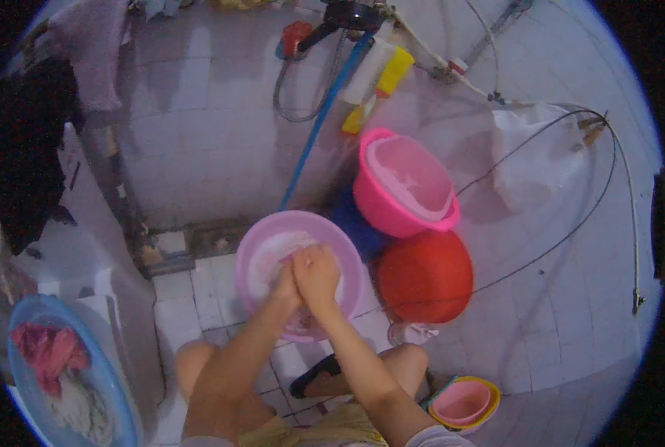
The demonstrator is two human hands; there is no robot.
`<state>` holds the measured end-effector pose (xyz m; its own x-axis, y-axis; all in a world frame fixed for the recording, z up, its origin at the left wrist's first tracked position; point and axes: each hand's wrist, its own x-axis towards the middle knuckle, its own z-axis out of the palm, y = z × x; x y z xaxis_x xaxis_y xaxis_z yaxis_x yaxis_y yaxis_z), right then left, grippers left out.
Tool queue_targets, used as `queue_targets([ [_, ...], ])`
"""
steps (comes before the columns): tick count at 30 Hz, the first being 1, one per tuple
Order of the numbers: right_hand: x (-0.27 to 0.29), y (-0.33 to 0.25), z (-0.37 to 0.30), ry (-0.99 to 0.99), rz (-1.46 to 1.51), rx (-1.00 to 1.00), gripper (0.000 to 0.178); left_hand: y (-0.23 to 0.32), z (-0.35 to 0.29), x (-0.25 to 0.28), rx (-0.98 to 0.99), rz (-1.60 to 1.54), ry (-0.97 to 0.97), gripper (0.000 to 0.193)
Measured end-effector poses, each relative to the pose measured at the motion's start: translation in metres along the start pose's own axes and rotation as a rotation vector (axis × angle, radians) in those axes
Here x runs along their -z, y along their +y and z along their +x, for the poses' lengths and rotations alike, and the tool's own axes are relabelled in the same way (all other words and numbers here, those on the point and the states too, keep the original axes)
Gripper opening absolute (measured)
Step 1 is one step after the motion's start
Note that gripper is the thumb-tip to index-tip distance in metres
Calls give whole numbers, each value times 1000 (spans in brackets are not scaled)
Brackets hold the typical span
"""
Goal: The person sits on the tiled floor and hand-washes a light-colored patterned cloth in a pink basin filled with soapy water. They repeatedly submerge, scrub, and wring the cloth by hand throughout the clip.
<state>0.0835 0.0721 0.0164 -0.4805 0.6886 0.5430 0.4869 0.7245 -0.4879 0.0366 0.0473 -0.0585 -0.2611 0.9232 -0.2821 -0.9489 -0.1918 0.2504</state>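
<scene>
A pink-lilac basin (248,242) rests on the tiled floor in front of me, between my knees. Inside it is whitish, sudsy-looking stuff with pinkish patches (273,257), too blurred to tell whether it is cloth or foam. My left hand (288,284) and my right hand (317,274) are pressed together over the middle of the basin. The fingers of both are curled closed. A small bit of pink shows by the fingertips, but what they grip is mostly hidden by the hands themselves.
Right of the basin stand a red basin (426,276) and tilted bright pink basins (411,179) above it. At left, a blue tub (127,402) holds red and pale cloth beside a white appliance (112,287). Small nested bowls (463,402) sit lower right. A blue pole (317,127) leans behind.
</scene>
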Motion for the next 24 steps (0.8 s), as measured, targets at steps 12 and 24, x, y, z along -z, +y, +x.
queue_targets([
  [12, 17, 0, -41, -224, 256, -12, 24, 10, 1, 14, 72, 151, -37, 46],
  [24, 6, 85, -17, -167, 17, -257, 23, -3, 5, -17, -86, 416, 107, 29],
])
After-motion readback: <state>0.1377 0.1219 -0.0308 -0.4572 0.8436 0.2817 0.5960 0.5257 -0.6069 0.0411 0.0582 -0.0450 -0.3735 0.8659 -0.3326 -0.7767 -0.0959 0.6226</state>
